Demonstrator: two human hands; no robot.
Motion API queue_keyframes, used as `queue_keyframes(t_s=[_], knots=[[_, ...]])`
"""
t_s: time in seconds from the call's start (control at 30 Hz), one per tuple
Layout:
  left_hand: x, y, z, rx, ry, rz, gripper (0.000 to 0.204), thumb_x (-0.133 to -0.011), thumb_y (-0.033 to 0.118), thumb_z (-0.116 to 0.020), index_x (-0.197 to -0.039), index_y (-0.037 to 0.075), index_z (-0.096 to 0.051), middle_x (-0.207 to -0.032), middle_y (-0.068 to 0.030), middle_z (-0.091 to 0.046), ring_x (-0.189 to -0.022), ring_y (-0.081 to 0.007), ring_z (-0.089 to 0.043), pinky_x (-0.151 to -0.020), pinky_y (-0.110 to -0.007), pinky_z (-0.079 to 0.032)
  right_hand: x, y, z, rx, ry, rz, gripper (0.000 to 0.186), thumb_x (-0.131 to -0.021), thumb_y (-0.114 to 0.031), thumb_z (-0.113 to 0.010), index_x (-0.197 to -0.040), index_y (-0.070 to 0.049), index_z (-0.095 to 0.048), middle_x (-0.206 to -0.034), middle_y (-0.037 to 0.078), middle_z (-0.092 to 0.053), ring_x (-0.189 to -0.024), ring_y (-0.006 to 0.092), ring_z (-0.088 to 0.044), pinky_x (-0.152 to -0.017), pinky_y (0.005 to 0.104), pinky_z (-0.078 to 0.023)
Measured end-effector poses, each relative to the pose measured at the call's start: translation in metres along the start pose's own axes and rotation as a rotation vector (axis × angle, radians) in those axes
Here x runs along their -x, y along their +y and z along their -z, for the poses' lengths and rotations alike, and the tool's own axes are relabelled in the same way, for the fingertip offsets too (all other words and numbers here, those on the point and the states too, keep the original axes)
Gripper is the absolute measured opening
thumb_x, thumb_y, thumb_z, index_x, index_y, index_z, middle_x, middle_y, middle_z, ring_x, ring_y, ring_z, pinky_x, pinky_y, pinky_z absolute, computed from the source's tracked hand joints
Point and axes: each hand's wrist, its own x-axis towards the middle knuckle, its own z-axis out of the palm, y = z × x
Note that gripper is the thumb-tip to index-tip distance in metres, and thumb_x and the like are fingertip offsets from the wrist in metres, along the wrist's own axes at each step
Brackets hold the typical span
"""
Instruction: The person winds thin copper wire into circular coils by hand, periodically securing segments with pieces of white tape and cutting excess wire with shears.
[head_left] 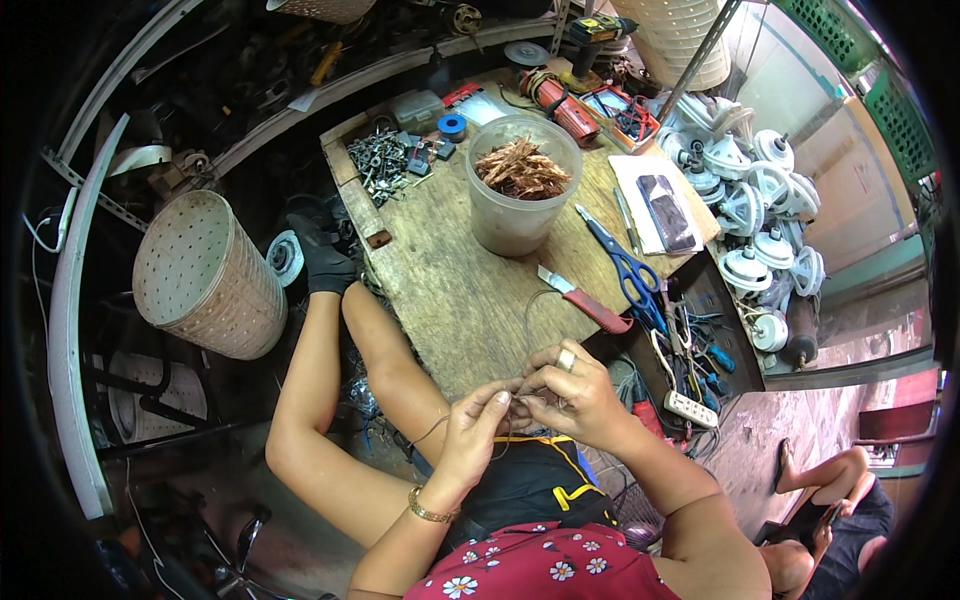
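Just off the near edge of the wooden table, my left hand [474, 428] and my right hand [578, 396] meet above my lap. Both are closed, fingertips pinching a thin dark wire [430, 433] between them. Its loose ends curve out beside my left hand and below the fingers; a thin strand also rises onto the tabletop. Closest to my right hand lies a knife with a red handle [597, 311], its blade pointing to the far left. Blue-handled scissors [630, 272] lie beyond it. A translucent tub [515, 226] filled with copper-coloured strands [524, 168] stands farther back.
Screws [380, 165] heap at the table's left corner. A phone [669, 213] rests on paper at right, near piled white pulley-like parts [743, 208]. Pliers and a power strip [690, 409] sit right of my hand. A perforated basket [210, 275] stands left; another person [835, 525] sits lower right.
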Motion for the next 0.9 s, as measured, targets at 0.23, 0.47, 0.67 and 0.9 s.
queue_keyframes(t_s=[0.23,0.47,0.67,0.9], knots=[[-0.013,0.006,0.000,0.629,0.042,0.087,0.033,-0.094,0.024,-0.044,-0.114,0.000,-0.054,-0.122,-0.0169,-0.053,-0.111,-0.0318,-0.054,-0.097,-0.044,-0.044,0.020,0.006,-0.034,-0.761,0.144,-0.186,0.016,-0.085,-0.013,-0.058,-0.092,-0.008,-0.046,-0.111,0.018,-0.058,-0.108,0.0292,-0.052,-0.092,0.0414,-0.039],[-0.013,-0.007,0.022,1.030,0.108,0.030,0.018,-0.096,0.021,-0.046,-0.099,0.007,-0.058,-0.089,-0.0063,-0.057,-0.092,-0.0229,-0.056,-0.091,-0.039,-0.046,0.016,-0.007,-0.054,-1.744,0.254,-0.372,0.016,-0.095,-0.029,-0.046,-0.096,-0.013,-0.043,-0.075,0.006,-0.048,-0.078,0.0164,-0.047,-0.081,0.0341,-0.037],[-0.002,0.025,0.054,0.851,0.088,-0.274,0.019,-0.098,0.021,-0.044,-0.095,0.007,-0.055,-0.063,0.0013,-0.032,-0.057,-0.0096,-0.035,-0.054,-0.025,-0.036,0.012,0.009,-0.019,-1.604,0.355,-0.497,0.008,-0.096,-0.021,-0.049,-0.102,-0.016,-0.049,-0.055,-0.004,-0.028,-0.049,0.0073,-0.025,-0.047,0.0242,-0.022],[0.016,0.040,0.035,-0.899,0.168,-0.495,0.019,-0.092,0.012,-0.050,-0.103,-0.001,-0.058,-0.072,-0.0034,-0.049,-0.067,-0.0150,-0.049,-0.056,-0.028,-0.041,0.014,0.016,-0.010,-0.653,0.055,-0.391,0.012,-0.092,-0.014,-0.051,-0.099,-0.005,-0.047,-0.065,0.008,-0.050,-0.057,0.0213,-0.051,-0.057,0.0316,-0.043]])
